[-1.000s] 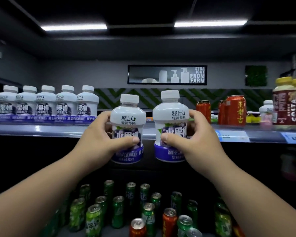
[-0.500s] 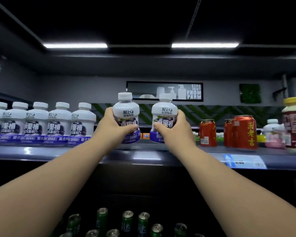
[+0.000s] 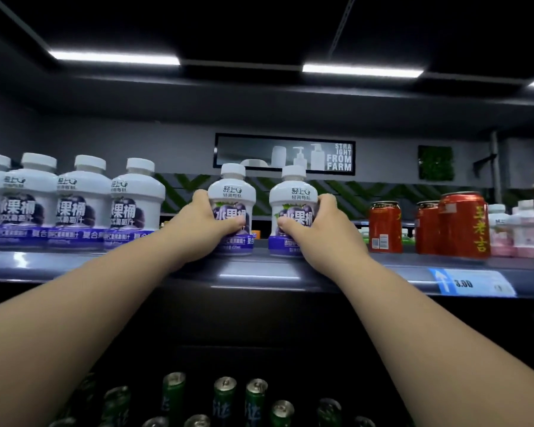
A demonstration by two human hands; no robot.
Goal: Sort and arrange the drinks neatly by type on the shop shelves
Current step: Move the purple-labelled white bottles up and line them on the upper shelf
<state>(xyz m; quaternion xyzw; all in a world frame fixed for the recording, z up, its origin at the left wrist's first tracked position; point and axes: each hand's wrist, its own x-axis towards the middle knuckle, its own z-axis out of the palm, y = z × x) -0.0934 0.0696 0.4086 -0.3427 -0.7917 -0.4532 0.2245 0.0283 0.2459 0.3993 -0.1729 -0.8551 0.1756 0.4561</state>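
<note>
Green cans (image 3: 225, 396): nearest the camera, below the shelf (image 3: 259, 269), tops up, in dim light.
Arms: both bare, reaching up over the shelf's front lip.
Price tag (image 3: 472, 283): on the shelf's front lip, toward its right end; blue arrow, reads 3.00.
Left hand (image 3: 198, 229): above the shelf's middle, thumb and fingers wrapped round the left bottle (image 3: 232, 192).
Right hand (image 3: 318, 232): just right of it, clamped the same way on the right bottle (image 3: 293, 195).
Left bottle: upright, white with a purple band, base down at the shelf top.
Right bottle: upright beside it, a small gap between them, base also at the shelf top.
Bottle row (image 3: 80, 201): same kind, side by side on the shelf's left part, a gap before the left bottle.
Red cans (image 3: 463, 223): upright on the shelf's right part.
Pink bottles (image 3: 506, 232): behind the red cans, blurred.
Sign (image 3: 284, 154): on the wall beyond the shelf, reading "STRAIGHT FROM FARM".
</note>
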